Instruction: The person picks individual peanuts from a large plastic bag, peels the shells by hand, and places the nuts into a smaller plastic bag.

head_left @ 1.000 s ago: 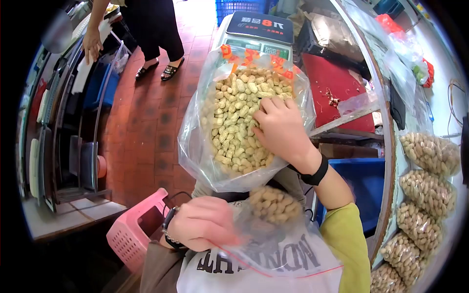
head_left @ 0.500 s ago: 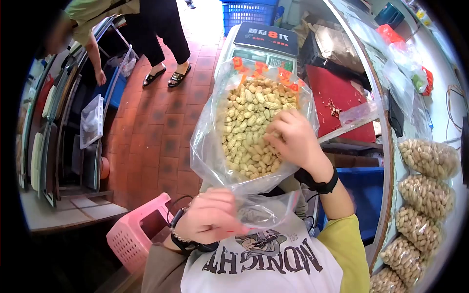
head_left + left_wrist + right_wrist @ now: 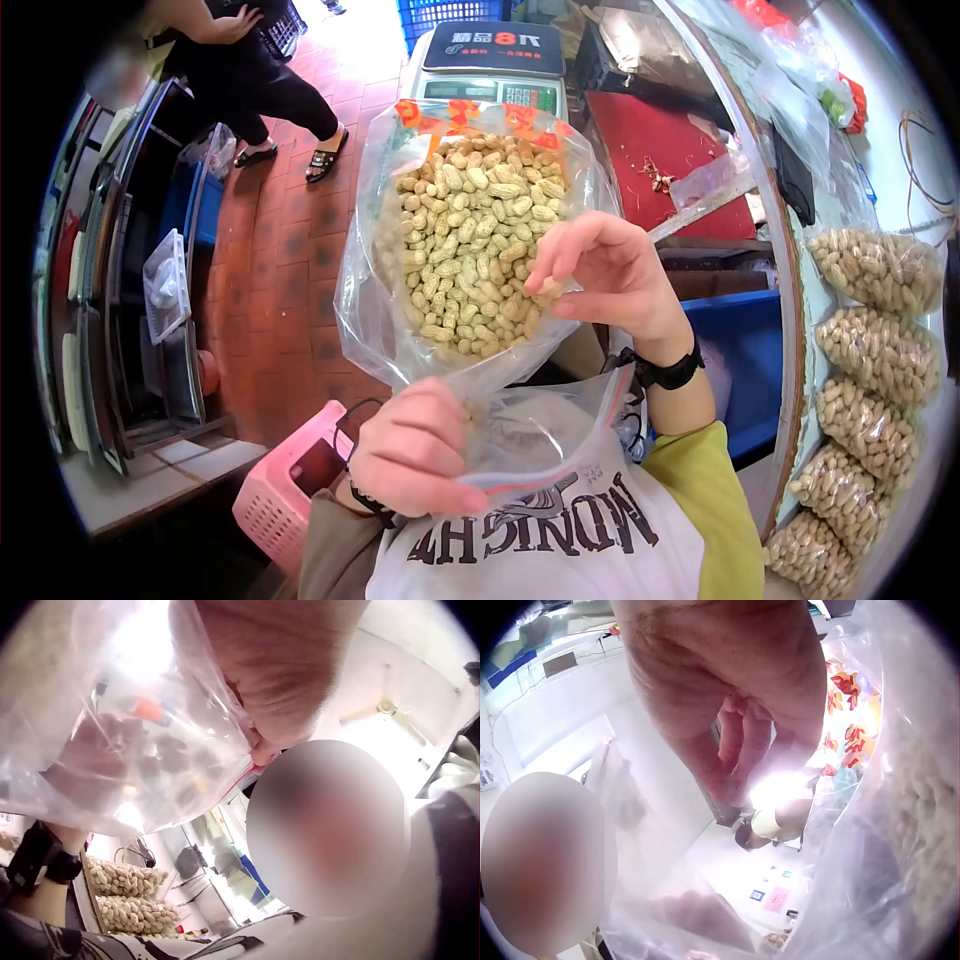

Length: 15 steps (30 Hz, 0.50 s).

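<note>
In the head view a large clear bag point(image 3: 368, 300) stands open, filled with peanuts point(image 3: 470, 250). My right hand point(image 3: 615, 280) is over its lower right edge, a peanut point(image 3: 549, 288) pinched between thumb and fingertips. At the lower centre my left hand point(image 3: 415, 450) grips the rim of a smaller clear zip bag point(image 3: 545, 430), whose mouth gapes. The left wrist view has my left hand point(image 3: 277, 667) beside this bag's film point(image 3: 150, 765). In the right wrist view my right hand point(image 3: 727, 682) hangs with bent fingers; what they hold cannot be made out there.
Behind the large bag is a scale point(image 3: 490, 90). Filled peanut bags point(image 3: 875, 360) line the right-hand counter. A red board point(image 3: 650, 150) and blue bin point(image 3: 735, 350) lie right; a pink stool point(image 3: 285, 490) stands lower left. Another person point(image 3: 250, 90) is at upper left.
My right hand has risen from the peanuts with one pinched. My left hand still holds the small bag, now spread wider than half a second ago. The other person has shifted left.
</note>
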Each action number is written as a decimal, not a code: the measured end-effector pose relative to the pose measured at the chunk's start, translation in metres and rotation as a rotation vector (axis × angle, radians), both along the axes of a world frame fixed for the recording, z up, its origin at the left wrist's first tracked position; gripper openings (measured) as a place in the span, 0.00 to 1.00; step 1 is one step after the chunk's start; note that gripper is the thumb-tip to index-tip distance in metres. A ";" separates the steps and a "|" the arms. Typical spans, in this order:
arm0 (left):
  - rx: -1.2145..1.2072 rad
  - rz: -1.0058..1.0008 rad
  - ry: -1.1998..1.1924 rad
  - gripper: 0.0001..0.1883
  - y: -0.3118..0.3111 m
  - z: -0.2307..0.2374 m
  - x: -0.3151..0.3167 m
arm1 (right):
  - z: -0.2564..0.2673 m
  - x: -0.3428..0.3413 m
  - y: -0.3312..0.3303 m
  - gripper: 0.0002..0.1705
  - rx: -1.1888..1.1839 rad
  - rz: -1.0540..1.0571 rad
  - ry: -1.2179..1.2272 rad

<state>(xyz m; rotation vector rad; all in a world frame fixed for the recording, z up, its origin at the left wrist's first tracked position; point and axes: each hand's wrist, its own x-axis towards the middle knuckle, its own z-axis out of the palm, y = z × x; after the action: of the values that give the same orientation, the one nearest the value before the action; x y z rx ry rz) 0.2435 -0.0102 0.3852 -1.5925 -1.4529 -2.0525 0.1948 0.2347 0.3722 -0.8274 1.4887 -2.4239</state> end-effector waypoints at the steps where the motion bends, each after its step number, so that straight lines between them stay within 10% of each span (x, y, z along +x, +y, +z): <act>1: -0.037 0.079 -0.049 0.05 -0.001 -0.005 0.002 | -0.001 0.000 0.001 0.17 0.034 -0.029 0.015; 9: -0.146 0.556 -0.365 0.08 -0.002 -0.035 0.009 | -0.037 -0.007 0.032 0.15 -0.048 -0.631 -0.196; 15: -0.471 0.522 -0.152 0.11 -0.004 -0.028 -0.002 | -0.204 -0.065 0.123 0.09 -0.650 -0.879 -0.900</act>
<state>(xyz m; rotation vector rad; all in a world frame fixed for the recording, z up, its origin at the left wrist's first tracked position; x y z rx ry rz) 0.2411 -0.0139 0.3575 -1.0170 -2.2430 -1.6319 0.1301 0.3581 0.1683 1.0372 0.7327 -3.1722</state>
